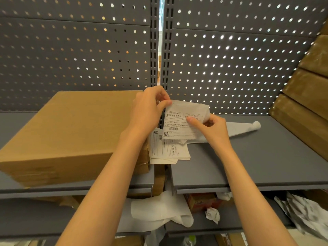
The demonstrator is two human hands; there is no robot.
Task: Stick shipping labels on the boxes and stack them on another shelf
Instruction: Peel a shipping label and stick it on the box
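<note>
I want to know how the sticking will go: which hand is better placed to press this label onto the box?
Left, likely. The left hand pinches the label at its top corner, right beside the box; the right hand is farther away.

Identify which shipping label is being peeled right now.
The label pinched by both hands, left hand and right hand; the other labels lie stacked on the shelf.
</note>
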